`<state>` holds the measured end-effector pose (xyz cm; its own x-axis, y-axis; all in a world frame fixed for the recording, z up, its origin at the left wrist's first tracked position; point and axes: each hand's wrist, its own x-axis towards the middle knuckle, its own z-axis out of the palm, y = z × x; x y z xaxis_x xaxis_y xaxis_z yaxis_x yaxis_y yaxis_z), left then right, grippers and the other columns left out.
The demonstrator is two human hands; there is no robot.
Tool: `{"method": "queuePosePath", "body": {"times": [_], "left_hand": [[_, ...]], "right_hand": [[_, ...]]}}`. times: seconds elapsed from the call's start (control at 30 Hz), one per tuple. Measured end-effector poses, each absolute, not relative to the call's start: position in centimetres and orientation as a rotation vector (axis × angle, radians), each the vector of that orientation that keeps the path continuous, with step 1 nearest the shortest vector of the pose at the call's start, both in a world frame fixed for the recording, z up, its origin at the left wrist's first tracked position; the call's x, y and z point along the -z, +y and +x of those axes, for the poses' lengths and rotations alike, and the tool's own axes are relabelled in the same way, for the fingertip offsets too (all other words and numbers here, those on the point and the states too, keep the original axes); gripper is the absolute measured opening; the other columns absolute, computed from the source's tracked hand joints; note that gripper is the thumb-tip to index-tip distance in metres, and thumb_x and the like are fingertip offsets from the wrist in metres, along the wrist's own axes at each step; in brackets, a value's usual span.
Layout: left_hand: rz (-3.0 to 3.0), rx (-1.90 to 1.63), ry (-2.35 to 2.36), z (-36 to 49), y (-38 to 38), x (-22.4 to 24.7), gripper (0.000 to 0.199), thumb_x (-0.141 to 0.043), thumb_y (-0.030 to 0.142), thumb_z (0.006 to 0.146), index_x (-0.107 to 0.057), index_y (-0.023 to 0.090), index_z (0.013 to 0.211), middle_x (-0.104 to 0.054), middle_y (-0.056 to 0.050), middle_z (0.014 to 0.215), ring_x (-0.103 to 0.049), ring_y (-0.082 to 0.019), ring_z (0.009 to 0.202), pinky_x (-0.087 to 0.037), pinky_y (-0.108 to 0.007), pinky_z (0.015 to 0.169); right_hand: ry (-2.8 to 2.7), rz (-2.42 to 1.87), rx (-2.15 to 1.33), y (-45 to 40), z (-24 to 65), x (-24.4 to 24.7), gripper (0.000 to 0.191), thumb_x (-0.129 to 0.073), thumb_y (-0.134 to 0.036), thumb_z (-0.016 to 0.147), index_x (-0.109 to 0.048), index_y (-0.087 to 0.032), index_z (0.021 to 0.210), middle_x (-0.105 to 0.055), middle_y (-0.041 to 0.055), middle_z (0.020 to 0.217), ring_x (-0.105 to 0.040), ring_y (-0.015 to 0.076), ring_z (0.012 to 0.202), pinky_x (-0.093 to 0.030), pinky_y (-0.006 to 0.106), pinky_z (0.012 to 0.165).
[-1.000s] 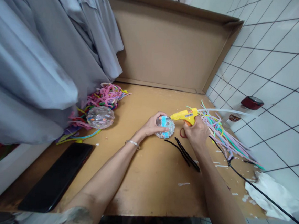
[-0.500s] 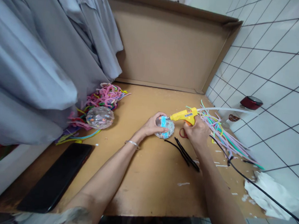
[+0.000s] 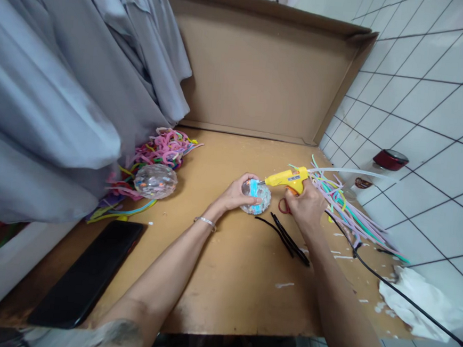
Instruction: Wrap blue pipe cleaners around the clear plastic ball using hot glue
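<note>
My left hand (image 3: pixel 236 195) grips a round clear ornament (image 3: pixel 265 198) that has a light blue strip (image 3: pixel 253 191) across it. A yellow glue gun (image 3: pixel 285 179) is in my right hand (image 3: pixel 307 203), its nozzle at the upper part of the ornament, by the strip. A long clear glue stick (image 3: pixel 346 171) juts from the gun's back. Red-handled scissors (image 3: pixel 284 205) lie partly hidden beside my right hand. Below the ornament, black pipe cleaners (image 3: pixel 290 241) rest on the table.
A second clear ball (image 3: pixel 156 181) sits by a pink and coloured pipe-cleaner pile (image 3: pixel 165 147). A black phone (image 3: pixel 89 274) lies front left. More pipe cleaners (image 3: pixel 356 215), a red-lidded jar (image 3: pixel 391 159), white tissue (image 3: pixel 421 303) and a black cord (image 3: pixel 391 282) are at the right.
</note>
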<state>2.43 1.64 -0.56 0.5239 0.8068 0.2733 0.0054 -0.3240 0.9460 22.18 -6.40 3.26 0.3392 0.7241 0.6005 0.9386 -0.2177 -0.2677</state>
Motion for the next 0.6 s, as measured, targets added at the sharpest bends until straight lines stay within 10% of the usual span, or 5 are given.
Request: {"method": "queuePosePath", "body": {"times": [0.6], "left_hand": [[1.726, -0.958, 0.696, 2.47, 1.61, 0.55, 0.065, -0.082, 0.034, 0.054, -0.054, 0.019, 0.112, -0.059, 0.000, 0.093, -0.054, -0.014, 0.081, -0.043, -0.026, 0.075]], "right_hand": [[-1.448, -1.971, 0.497, -6.64, 21.83, -3.44, 0.028, -0.052, -0.037, 0.077, -0.062, -0.016, 0.094, -0.064, 0.0072, 0.075, -0.052, 0.0212, 0.068, -0.025, 0.028, 0.059]]}}
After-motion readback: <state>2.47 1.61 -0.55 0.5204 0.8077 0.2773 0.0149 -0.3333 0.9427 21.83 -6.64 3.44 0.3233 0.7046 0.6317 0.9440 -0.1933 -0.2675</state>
